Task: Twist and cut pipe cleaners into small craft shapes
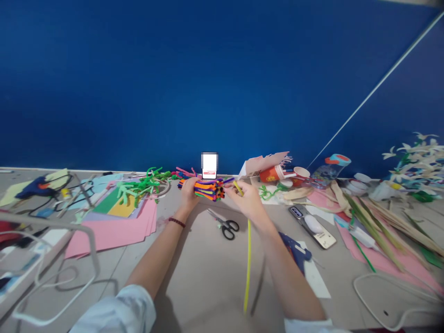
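Head view. Bundle of fuzzy stems [207,189], many colours, lies sideways between the hands at the back of the desk [204,277], in front of the upright phone [209,167]. Left hand [189,194]: fingers wrapped round the bundle toward its left end. Right hand [250,199]: fingers drawn together in a narrow pinch on a yellow strip [247,268], close to the bundle's right end; whether they also touch the bundle, cannot tell. A long length of yellow shows below the right wrist; the hand hides the join. Black-handled scissors [229,227] lie on the desk between the forearms.

Handling (judged): bundle light, soft outside, springy from the wire likely inside; not fragile, but single stems would bend and keep the bend. Fuzz should grip well; slipping more likely between stems than against skin. Best hold: full wrap round the middle, snug, ends left free. Loose hold would let stems fan out. Yellow strip: light, flexible, probably another stem; pinch near the working end, since the long tail may swing.
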`<state>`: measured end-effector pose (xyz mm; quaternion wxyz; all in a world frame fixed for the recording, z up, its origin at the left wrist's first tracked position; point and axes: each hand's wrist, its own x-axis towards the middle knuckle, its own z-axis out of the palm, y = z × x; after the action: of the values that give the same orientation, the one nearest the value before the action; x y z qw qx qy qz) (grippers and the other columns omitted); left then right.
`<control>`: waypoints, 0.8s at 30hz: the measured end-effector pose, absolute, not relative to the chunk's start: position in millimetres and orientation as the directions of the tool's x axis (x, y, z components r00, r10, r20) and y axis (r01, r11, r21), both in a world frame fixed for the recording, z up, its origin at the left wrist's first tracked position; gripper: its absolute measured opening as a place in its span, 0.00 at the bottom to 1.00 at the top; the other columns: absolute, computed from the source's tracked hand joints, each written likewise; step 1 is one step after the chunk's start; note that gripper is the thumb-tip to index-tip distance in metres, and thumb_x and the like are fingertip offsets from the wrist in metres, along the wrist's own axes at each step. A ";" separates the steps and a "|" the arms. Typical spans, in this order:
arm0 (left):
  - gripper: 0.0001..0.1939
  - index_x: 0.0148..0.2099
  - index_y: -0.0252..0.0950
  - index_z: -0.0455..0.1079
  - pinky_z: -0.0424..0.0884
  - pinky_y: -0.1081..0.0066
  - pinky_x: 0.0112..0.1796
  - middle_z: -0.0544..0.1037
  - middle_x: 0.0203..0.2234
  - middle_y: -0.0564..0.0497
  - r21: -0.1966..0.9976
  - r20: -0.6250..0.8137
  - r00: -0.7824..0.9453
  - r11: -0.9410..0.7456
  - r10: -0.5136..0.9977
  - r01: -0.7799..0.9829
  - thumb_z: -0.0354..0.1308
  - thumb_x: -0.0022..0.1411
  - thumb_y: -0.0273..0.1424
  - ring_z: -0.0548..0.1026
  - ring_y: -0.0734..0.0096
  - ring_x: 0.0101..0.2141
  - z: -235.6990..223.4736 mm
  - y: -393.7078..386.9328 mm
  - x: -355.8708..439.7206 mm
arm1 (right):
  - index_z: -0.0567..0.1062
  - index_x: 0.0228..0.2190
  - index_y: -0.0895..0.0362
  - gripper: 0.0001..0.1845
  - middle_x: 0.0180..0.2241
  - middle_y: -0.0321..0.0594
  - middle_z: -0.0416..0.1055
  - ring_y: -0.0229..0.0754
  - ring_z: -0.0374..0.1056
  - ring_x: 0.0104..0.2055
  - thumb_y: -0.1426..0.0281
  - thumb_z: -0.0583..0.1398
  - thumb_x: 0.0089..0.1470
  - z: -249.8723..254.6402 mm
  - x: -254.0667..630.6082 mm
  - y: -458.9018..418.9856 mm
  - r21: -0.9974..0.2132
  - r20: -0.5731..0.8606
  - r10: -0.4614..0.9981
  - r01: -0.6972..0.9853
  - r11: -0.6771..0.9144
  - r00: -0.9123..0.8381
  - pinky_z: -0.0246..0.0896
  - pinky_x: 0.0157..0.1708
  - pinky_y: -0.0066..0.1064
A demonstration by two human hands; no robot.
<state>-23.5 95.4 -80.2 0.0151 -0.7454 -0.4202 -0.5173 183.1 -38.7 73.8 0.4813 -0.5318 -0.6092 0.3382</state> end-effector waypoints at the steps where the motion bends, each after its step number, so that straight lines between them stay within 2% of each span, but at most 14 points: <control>1: 0.16 0.44 0.36 0.65 0.68 0.57 0.42 0.76 0.39 0.42 0.396 0.801 0.108 -0.657 0.588 0.641 0.58 0.52 0.33 0.73 0.56 0.41 -79.5 95.3 -23.2 | 0.76 0.29 0.59 0.14 0.18 0.31 0.59 0.32 0.51 0.20 0.60 0.60 0.47 71.3 181.7 -36.8 -0.916 0.236 0.970 0.347 0.203 0.055 0.46 0.20 0.25; 9: 0.14 0.43 0.35 0.66 0.68 0.60 0.40 0.77 0.36 0.44 0.298 0.860 0.126 -0.687 0.494 0.663 0.58 0.52 0.31 0.74 0.57 0.39 -75.7 93.6 -21.7 | 0.77 0.26 0.60 0.14 0.23 0.38 0.70 0.36 0.58 0.24 0.62 0.59 0.46 61.7 182.2 -28.0 -0.904 0.280 0.951 0.370 0.215 0.131 0.54 0.25 0.27; 18: 0.14 0.44 0.37 0.67 0.64 0.60 0.43 0.77 0.38 0.43 0.274 0.823 0.166 -0.636 0.543 0.722 0.58 0.52 0.30 0.74 0.56 0.41 -73.5 89.4 -21.5 | 0.74 0.25 0.58 0.08 0.21 0.35 0.66 0.35 0.58 0.23 0.69 0.56 0.45 59.7 181.7 -26.9 -0.803 0.439 0.890 0.498 0.327 0.124 0.54 0.25 0.27; 24: 0.17 0.44 0.38 0.67 0.62 0.59 0.43 0.77 0.38 0.43 0.251 0.804 0.195 -0.618 0.562 0.745 0.60 0.50 0.32 0.74 0.54 0.40 -72.9 87.9 -16.4 | 0.72 0.23 0.57 0.06 0.23 0.34 0.64 0.36 0.59 0.26 0.72 0.55 0.45 65.4 183.2 -31.9 -0.722 0.527 0.841 0.587 0.366 0.124 0.54 0.28 0.27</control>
<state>-16.4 87.9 -72.9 0.0975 -0.7668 -0.4262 -0.4700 183.2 -31.9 65.4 0.5103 -0.5490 -0.6501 0.1245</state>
